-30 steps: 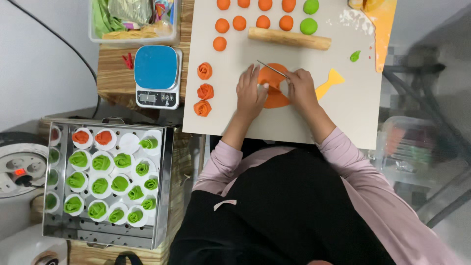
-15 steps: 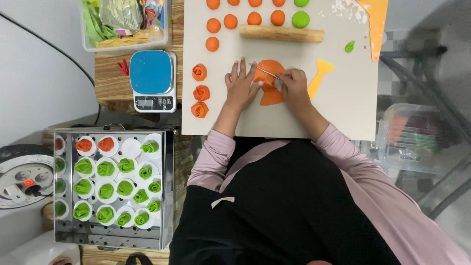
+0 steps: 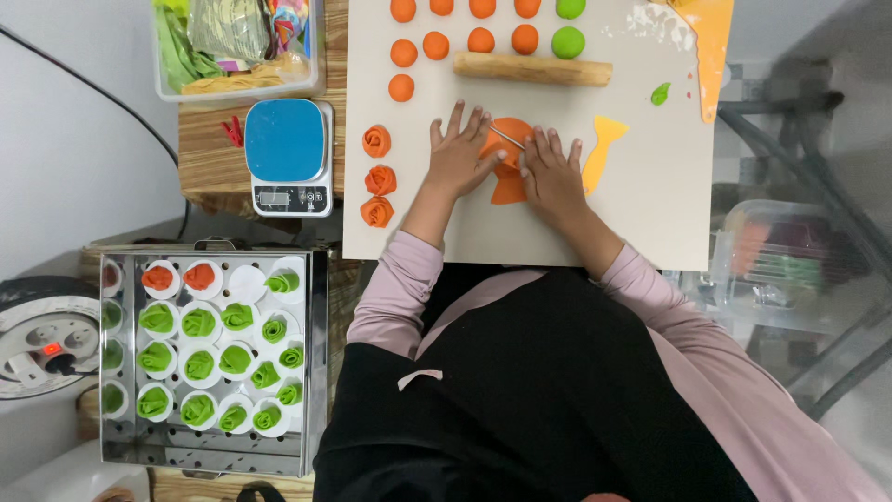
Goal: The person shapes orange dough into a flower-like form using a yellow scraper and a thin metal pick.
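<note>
The left hand (image 3: 462, 153) lies flat, fingers spread, on the flattened orange dough (image 3: 506, 149) at mid-mat (image 3: 650, 223); the right hand (image 3: 550, 177) pinches a thin metal blade (image 3: 507, 138) over it — rolling pin (image 3: 532, 68) just beyond; three orange dough roses (image 3: 378, 177) left.

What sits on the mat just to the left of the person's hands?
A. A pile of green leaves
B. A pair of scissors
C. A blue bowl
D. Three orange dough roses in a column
D: three orange dough roses lie in a column on the mat, beside the left hand.
</note>
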